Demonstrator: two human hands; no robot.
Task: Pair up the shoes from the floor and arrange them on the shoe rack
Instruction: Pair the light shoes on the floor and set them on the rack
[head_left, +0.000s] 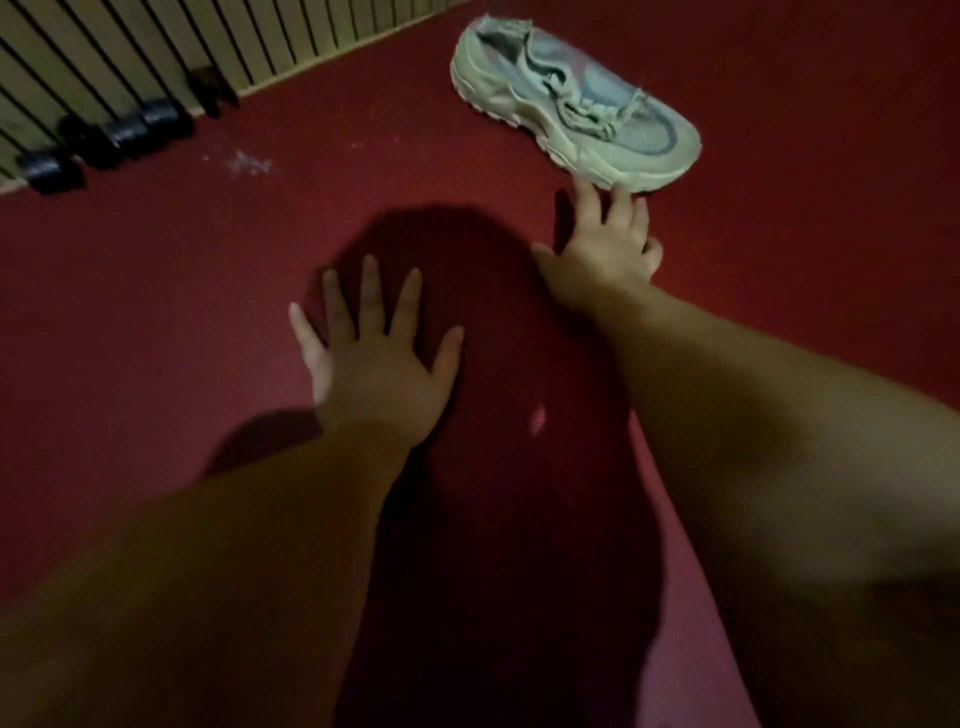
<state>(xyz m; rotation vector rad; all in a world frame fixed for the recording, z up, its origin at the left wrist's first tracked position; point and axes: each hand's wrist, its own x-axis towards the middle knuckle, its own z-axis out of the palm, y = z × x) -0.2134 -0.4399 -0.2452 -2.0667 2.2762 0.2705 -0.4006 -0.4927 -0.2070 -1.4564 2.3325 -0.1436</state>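
Dim room in a home, seemingly.
Floored in dark red carpet (156, 338), backed by a cream wall of vertical slats (130, 52), with black dumbbells (127, 136) parked along its foot and a pale grey-blue lace-up sneaker (566, 104) lying on the carpet.

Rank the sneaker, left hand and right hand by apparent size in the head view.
1. sneaker: largest.
2. left hand.
3. right hand: looks smaller, but it reaches farther from the camera, so the order of the two hands is unsure.
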